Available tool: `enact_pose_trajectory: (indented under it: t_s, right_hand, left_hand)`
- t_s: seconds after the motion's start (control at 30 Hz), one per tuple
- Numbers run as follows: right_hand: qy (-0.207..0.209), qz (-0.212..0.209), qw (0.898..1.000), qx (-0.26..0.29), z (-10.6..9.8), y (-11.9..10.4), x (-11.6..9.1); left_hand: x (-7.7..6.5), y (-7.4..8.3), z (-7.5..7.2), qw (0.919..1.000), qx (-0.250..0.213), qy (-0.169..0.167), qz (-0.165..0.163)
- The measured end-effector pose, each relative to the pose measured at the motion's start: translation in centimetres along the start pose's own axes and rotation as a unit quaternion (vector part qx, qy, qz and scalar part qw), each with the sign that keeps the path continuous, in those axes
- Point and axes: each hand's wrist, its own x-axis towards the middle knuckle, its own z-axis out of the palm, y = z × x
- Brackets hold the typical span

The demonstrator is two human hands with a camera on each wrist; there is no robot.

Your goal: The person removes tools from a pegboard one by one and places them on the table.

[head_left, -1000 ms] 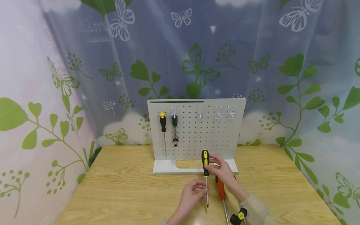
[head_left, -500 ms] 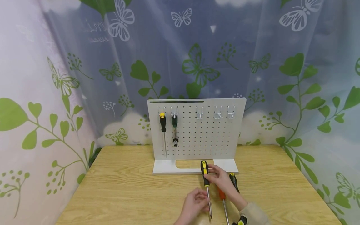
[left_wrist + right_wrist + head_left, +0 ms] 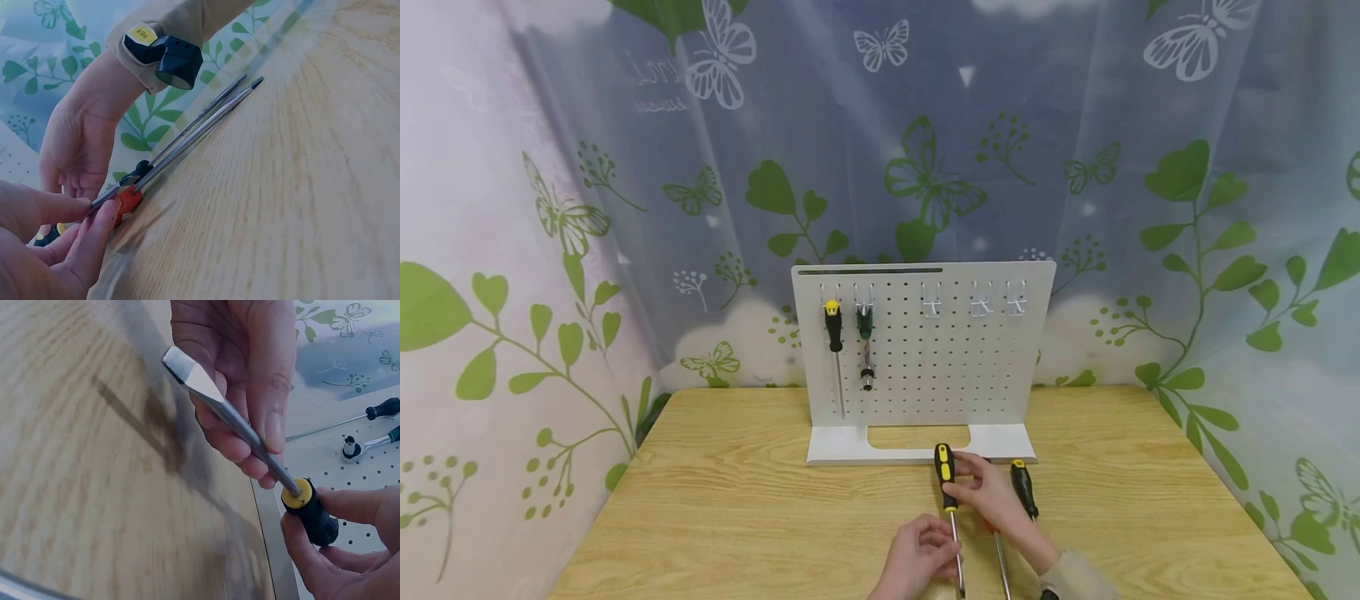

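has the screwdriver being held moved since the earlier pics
Yes. In the head view, the held screwdriver has moved down the picture: its handle top, first against the upright pegboard, now shows against its base.

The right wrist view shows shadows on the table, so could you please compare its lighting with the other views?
Right wrist: dim, soft shadows on the table, light catching the tip of the screwdriver; left wrist: also dim, a shadow beside the orange handle; head: brighter, the table fairly evenly lit.
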Motion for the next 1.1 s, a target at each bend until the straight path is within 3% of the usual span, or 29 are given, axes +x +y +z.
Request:
enact_pose_trajectory:
  t_s: [0.3, 0.6, 0.8, 0.97, 1.1]
  right_hand:
    - [0.013, 0.011, 0.999, -0.048, 0.4, 0.3, -0.5]
    - [0.007, 0.003, 0.995, -0.102, 0.8, 0.9, -0.5]
    - [0.010, -0.008, 0.992, -0.122, 1.0, 1.1, -0.6]
    - [0.019, -0.031, 0.988, -0.147, 1.1, 1.0, -0.6]
    - [0.022, -0.031, 0.987, -0.158, 1.1, 0.7, -0.8]
  left_hand:
    - [-0.4, -0.4, -0.1, 0.9999, 0.011, -0.005, 0.002]
    - [-0.5, -0.1, -0.4, 0.9990, 0.035, -0.013, -0.024]
    - [-0.7, 0.2, -0.4, 0.9987, 0.046, -0.009, -0.018]
    - [-0.7, 0.2, -0.6, 0.9987, 0.051, -0.002, 0.007]
    - [-0.7, 0.4, -0.8, 0.9970, 0.077, 0.003, 0.005]
